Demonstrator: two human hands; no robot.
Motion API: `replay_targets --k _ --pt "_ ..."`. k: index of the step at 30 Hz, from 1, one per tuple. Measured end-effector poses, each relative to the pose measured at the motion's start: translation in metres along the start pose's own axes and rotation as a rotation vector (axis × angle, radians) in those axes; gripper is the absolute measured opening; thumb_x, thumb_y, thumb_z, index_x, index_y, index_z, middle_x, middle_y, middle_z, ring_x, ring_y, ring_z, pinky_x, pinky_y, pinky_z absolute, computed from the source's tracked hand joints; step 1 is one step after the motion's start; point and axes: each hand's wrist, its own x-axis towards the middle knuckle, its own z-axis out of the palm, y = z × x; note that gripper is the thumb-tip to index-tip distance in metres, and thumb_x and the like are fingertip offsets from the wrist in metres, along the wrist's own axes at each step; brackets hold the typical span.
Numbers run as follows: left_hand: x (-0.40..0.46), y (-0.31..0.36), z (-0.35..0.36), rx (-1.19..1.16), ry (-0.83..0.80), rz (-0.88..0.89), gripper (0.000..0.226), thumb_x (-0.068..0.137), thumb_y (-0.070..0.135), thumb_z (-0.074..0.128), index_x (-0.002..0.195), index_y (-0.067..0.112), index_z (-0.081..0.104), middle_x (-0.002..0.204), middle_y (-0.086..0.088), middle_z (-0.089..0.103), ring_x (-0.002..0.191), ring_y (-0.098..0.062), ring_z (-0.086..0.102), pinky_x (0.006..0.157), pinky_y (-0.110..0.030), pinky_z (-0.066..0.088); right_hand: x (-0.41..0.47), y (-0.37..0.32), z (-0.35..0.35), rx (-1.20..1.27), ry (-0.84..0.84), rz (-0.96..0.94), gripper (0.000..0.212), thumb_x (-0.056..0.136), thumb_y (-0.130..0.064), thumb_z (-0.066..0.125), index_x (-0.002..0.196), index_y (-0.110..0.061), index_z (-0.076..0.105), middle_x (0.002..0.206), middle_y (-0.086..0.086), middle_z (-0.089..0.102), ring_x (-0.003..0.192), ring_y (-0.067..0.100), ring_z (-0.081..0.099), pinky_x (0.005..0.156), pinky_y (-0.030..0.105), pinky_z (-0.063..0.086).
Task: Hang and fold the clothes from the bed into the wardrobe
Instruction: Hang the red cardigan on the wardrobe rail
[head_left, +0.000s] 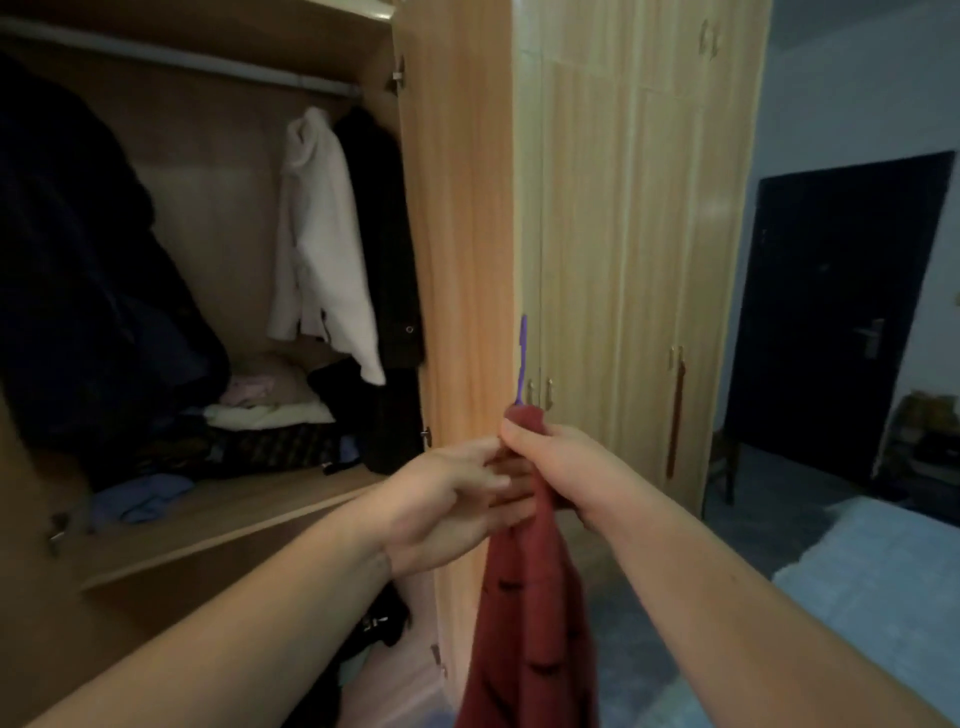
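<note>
Inside the open wooden wardrobe (457, 208), left of its upright door edge, a dark coat (78, 270) hangs at far left, a white jacket (322, 249) and a black garment (384, 234) hang from the metal rail (182, 60), and folded clothes (270, 415) are piled on the shelf (234, 509) below. In front of that door edge, the person's left hand (447, 504) reaches across with fingers nearly straight, their tips touching the dark red patterned garment (530, 623) just under its bunched top. To its right, the right hand (561, 467) is clenched round the same bunched top, thumb pressed on the cloth. The garment hangs straight down from the right hand, long axis vertical, its lower end leaving the picture at the bottom. A thin purple plastic hanger hook (522, 358) sticks straight up out of the gathered cloth, above the right hand and against the door edge. Right of the wardrobe lie a dark door (841, 312) and, lower, the pale blue bed (883, 597).
</note>
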Motion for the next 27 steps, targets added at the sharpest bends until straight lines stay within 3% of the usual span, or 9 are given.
replay_targets --k 2,4,7,9,11,13,15,17,27 --pt "-0.017 0.008 -0.03 -0.015 -0.033 -0.051 0.055 0.087 -0.004 0.047 0.141 0.006 0.05 0.138 -0.022 0.056 0.132 -0.033 0.051 0.112 -0.048 0.039 0.009 0.003 0.007 -0.111 -0.085 -0.045 0.028 0.095 -0.039 0.061 0.102 -0.015 0.074 0.094 0.005 0.077 0.091 0.023 0.074 0.091 0.045 0.057" --pt "-0.029 0.017 -0.061 0.127 0.007 -0.093 0.046 0.09 0.003 0.052 0.136 0.003 0.052 0.133 -0.021 0.061 0.124 -0.033 0.059 0.102 -0.046 0.047 0.02 0.003 0.017 -0.235 -0.133 -0.1 0.026 0.098 -0.032 0.059 0.103 -0.011 0.075 0.096 0.008 0.077 0.094 0.025 0.073 0.091 0.044 0.056" --pt "-0.042 0.034 -0.099 0.6 0.27 -0.154 0.02 0.099 0.009 0.05 0.116 0.009 0.062 0.116 -0.013 0.07 0.097 -0.02 0.07 0.079 -0.036 0.054 0.042 -0.003 0.03 -0.688 -0.077 -0.217 0.027 0.101 -0.029 0.054 0.101 -0.009 0.071 0.1 0.013 0.074 0.097 0.029 0.07 0.078 0.033 0.051" --pt "-0.047 0.039 -0.128 1.025 0.498 -0.168 0.02 0.098 0.016 0.052 0.116 0.017 0.061 0.11 -0.004 0.067 0.086 -0.011 0.065 0.073 -0.028 0.051 0.058 -0.007 0.042 -0.991 0.047 -0.315 0.03 0.101 -0.036 0.049 0.106 -0.013 0.067 0.107 0.013 0.072 0.102 0.031 0.066 0.079 0.033 0.048" --pt "-0.049 0.039 -0.161 1.357 0.626 -0.153 0.039 0.094 0.026 0.055 0.132 0.019 0.051 0.125 -0.005 0.061 0.105 -0.016 0.061 0.088 -0.028 0.047 0.074 -0.011 0.056 -1.139 0.169 -0.402 0.028 0.1 -0.044 0.044 0.098 -0.021 0.06 0.104 0.011 0.07 0.099 0.033 0.066 0.078 0.037 0.05" --pt "-0.051 0.038 -0.188 1.601 0.686 -0.169 0.063 0.091 0.039 0.047 0.149 0.021 0.031 0.148 -0.01 0.043 0.136 -0.026 0.041 0.11 -0.035 0.036 0.089 -0.015 0.07 -1.222 0.251 -0.496 0.025 0.1 -0.047 0.04 0.091 -0.025 0.05 0.096 0.007 0.07 0.091 0.033 0.068 0.072 0.038 0.05" --pt "-0.051 0.042 -0.208 1.773 0.778 -0.117 0.076 0.088 0.044 0.042 0.156 0.025 0.014 0.162 -0.009 0.02 0.151 -0.029 0.013 0.119 -0.047 0.025 0.108 -0.019 0.082 -1.264 0.318 -0.592 0.022 0.1 -0.046 0.039 0.099 -0.026 0.049 0.091 0.005 0.069 0.085 0.033 0.069 0.068 0.038 0.049" --pt "-0.048 0.051 -0.222 1.846 0.863 -0.043 0.078 0.093 0.041 0.049 0.158 0.029 0.006 0.166 -0.006 0.008 0.153 -0.028 -0.001 0.121 -0.049 0.019 0.132 -0.021 0.094 -1.234 0.365 -0.682 0.017 0.099 -0.042 0.041 0.103 -0.027 0.048 0.084 0.001 0.067 0.079 0.032 0.068 0.063 0.037 0.046" --pt "0.011 0.148 -0.317 1.945 1.221 0.175 0.083 0.096 0.046 0.047 0.157 0.033 -0.007 0.167 -0.003 -0.003 0.153 -0.024 -0.011 0.123 -0.047 0.004 0.309 -0.074 0.145 -0.977 0.367 -0.845 0.017 0.1 -0.04 0.038 0.099 -0.026 0.048 0.069 -0.003 0.055 0.067 0.031 0.063 0.058 0.037 0.045"
